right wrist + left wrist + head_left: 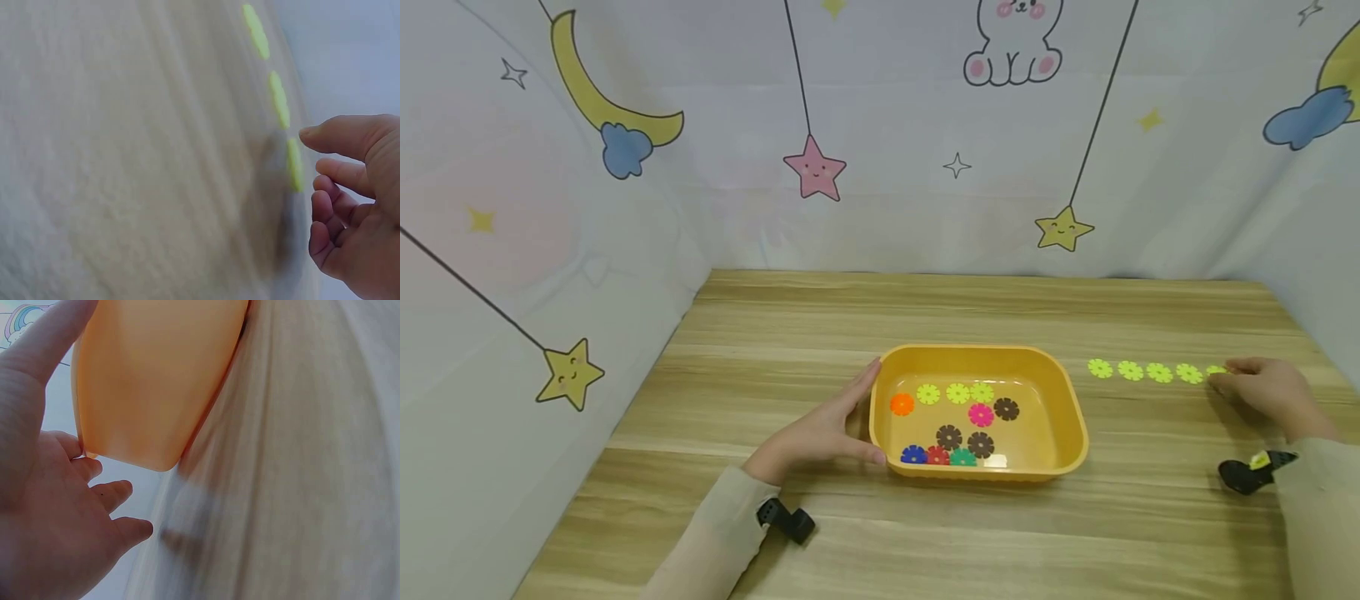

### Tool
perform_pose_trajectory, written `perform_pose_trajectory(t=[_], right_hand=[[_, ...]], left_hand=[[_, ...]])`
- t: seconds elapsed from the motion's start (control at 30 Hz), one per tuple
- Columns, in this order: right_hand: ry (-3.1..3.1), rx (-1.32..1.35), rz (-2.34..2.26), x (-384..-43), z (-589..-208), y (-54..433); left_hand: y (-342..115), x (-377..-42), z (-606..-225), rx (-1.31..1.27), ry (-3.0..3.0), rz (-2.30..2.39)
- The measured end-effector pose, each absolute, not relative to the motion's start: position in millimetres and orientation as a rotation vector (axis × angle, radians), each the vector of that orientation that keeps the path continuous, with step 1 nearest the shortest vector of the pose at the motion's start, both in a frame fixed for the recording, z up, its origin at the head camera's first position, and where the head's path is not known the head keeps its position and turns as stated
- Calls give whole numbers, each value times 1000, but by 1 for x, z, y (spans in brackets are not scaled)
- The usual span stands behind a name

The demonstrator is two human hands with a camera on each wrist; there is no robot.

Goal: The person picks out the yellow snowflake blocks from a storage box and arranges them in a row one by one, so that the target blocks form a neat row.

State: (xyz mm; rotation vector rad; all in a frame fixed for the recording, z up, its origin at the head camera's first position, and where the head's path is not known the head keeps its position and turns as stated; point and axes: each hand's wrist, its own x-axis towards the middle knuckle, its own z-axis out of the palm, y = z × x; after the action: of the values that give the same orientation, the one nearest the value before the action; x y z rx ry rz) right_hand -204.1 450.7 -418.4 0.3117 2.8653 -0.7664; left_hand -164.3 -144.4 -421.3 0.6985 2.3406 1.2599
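Observation:
An orange-yellow plastic tub (1060, 417) stands on the table, with my left hand (820, 433) at its left end. The thumb lies by the near corner and the fingers spread toward the far corner; in the left wrist view the fingers are apart beside the tub wall (156, 381). Far to the right, a row of several yellow-green notched plastic discs (1159, 372) lies flat. My right hand (1266, 392) is at the row's right end, its fingertips overlapping the last disc (1216, 371). In the right wrist view, thumb and loosely bent fingers are apart beside a disc (295, 164).
Inside the tub lie more notched discs: yellow-green (958, 393), orange (902, 405), pink (981, 415), brown (950, 437), blue (913, 454), red (937, 455) and green (962, 457). Printed cloth walls (895, 225) border the wooden table (925, 542) at the back and sides.

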Motion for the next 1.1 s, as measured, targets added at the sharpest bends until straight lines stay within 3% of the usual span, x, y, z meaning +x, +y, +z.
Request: perform_pose_trajectory(t=[0.17, 0.27, 0.4, 0.53, 1.1], right_hand=[[2977, 311, -850, -224, -440, 465], [3059, 230, -883, -230, -431, 454], [3091, 69, -927, -212, -376, 394], [3096, -75, -1003, -208, -351, 356], [2941, -700, -1194, -196, -337, 238]], left_hand=[[-144, -164, -421, 699, 2347, 1258], [-144, -163, -421, 685, 2337, 1270], [-145, -163, -422, 663, 2321, 1286], [-144, -164, -422, 659, 2315, 1299], [-145, -165, -423, 686, 2329, 1286]])
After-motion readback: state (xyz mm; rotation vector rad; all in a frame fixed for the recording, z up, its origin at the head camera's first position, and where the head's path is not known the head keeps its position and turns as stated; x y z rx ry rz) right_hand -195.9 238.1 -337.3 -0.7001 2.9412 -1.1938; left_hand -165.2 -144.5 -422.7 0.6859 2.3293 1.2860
